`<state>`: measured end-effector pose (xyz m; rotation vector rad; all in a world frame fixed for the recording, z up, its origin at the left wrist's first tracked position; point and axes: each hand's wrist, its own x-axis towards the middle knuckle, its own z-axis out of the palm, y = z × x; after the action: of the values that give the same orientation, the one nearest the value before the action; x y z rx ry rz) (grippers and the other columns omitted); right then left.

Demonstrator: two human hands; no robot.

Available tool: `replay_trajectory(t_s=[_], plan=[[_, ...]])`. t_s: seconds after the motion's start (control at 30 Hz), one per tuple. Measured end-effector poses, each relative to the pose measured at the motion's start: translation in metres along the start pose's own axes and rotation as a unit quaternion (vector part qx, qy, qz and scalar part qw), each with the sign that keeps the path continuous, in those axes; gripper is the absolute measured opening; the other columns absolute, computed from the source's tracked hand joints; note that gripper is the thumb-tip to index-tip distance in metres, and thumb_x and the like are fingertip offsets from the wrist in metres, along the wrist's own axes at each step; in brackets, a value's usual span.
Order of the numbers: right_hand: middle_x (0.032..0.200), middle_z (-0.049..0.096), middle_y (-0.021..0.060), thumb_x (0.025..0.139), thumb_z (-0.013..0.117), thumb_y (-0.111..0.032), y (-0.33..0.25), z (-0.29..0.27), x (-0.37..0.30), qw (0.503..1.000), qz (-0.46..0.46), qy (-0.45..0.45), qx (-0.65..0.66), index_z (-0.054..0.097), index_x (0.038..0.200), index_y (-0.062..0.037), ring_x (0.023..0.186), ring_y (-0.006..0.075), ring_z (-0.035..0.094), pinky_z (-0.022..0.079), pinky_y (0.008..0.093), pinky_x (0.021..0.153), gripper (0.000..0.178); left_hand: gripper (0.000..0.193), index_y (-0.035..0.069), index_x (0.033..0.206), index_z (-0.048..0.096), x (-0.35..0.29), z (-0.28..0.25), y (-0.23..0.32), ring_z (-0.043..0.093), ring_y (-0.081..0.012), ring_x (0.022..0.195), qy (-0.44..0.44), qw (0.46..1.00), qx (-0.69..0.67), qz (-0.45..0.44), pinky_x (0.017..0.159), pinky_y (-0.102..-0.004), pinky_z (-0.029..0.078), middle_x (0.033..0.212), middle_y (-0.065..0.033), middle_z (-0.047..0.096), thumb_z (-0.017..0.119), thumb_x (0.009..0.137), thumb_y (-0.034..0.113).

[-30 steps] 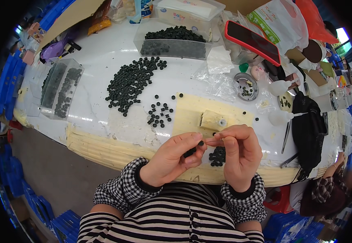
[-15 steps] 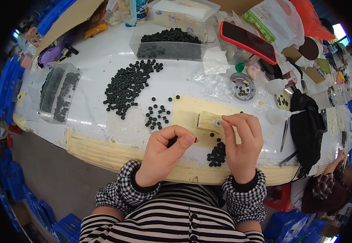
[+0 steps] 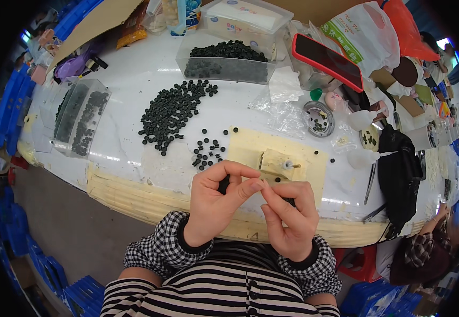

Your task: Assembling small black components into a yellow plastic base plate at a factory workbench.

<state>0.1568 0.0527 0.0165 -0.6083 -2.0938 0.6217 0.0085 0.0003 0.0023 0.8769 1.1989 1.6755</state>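
Note:
My left hand (image 3: 220,198) is curled in front of my chest, with its thumb and index finger pinched together. Dark bits in the crook of its fingers look like small black round pieces (image 3: 223,184). The fingertips of my right hand (image 3: 292,215) meet the left fingertips, bent in a pinch; whatever lies between them is too small to see. Just beyond the hands, a yellowish block (image 3: 275,162) with a thin pin (image 3: 295,166) sticking out sits on a cream sheet (image 3: 245,141). My right hand mostly covers a small heap of black pieces there.
A large pile of small black round pieces (image 3: 171,116) and a looser cluster (image 3: 207,153) lie left of the sheet. Clear bins (image 3: 229,71) (image 3: 81,119) hold more. To the right are a red-cased phone (image 3: 328,62), a round dish (image 3: 318,119), squeeze bottles, tweezers (image 3: 369,184) and a black cloth bag (image 3: 398,174).
My right hand has left the block's pin and moved left and down to meet my left fingertips. The pin now shows. The black piece at my left thumb tip is hidden.

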Motion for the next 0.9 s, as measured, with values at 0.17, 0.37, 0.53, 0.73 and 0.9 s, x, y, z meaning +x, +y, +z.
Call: replay_trajectory(t_s=[0.17,0.37,0.53,0.73,0.9], plan=[[0.089,0.062,0.0068,0.071,0.072,0.002,0.0022,0.0011,0.0000,1.000,0.004,0.007,0.001,0.070,0.108,-0.0032,0.077,0.0224,0.054,0.044,0.0318,0.068,0.038,0.018,0.002,0.100,0.071,-0.0019,-0.0006,-0.0035,0.036,-0.0013,0.058,0.015,0.998,0.049,0.047,0.053,-0.0176,0.029,0.061,0.0075,0.045,0.073,0.083,0.005],[0.089,0.063,0.0060,0.073,0.071,0.003,0.0053,-0.0040,-0.0010,0.998,0.034,0.018,0.043,0.071,0.108,-0.0038,0.078,0.0213,0.054,0.044,0.0305,0.068,0.035,0.024,0.004,0.103,0.072,-0.0020,-0.0025,-0.0009,0.035,-0.0034,0.054,-0.014,0.985,0.136,0.109,0.050,-0.0203,0.027,0.058,0.0052,0.043,0.073,0.079,0.001],[0.089,0.063,0.0061,0.073,0.071,0.002,0.0067,-0.0053,-0.0011,0.998,0.031,0.009,0.047,0.071,0.107,-0.0038,0.077,0.0210,0.054,0.044,0.0303,0.069,0.035,0.022,0.003,0.100,0.073,-0.0001,-0.0037,-0.0018,0.035,-0.0041,0.053,-0.013,0.983,0.141,0.113,0.050,-0.0206,0.027,0.057,0.0046,0.043,0.074,0.078,0.000],[0.088,0.063,0.0057,0.072,0.072,0.002,0.0091,-0.0060,-0.0015,0.998,0.026,0.000,0.051,0.071,0.108,-0.0040,0.077,0.0208,0.054,0.044,0.0302,0.068,0.036,0.022,0.004,0.098,0.073,0.0014,-0.0062,-0.0031,0.035,-0.0043,0.052,-0.020,0.980,0.153,0.124,0.049,-0.0210,0.027,0.057,0.0040,0.043,0.074,0.077,-0.001],[0.088,0.062,0.0057,0.072,0.072,0.002,0.0105,-0.0080,-0.0010,0.999,0.018,-0.006,0.047,0.071,0.107,-0.0037,0.076,0.0212,0.054,0.044,0.0301,0.068,0.036,0.022,0.005,0.097,0.074,0.0024,-0.0064,-0.0020,0.036,-0.0045,0.052,-0.027,0.977,0.165,0.132,0.049,-0.0213,0.027,0.057,0.0036,0.043,0.074,0.076,-0.001]])
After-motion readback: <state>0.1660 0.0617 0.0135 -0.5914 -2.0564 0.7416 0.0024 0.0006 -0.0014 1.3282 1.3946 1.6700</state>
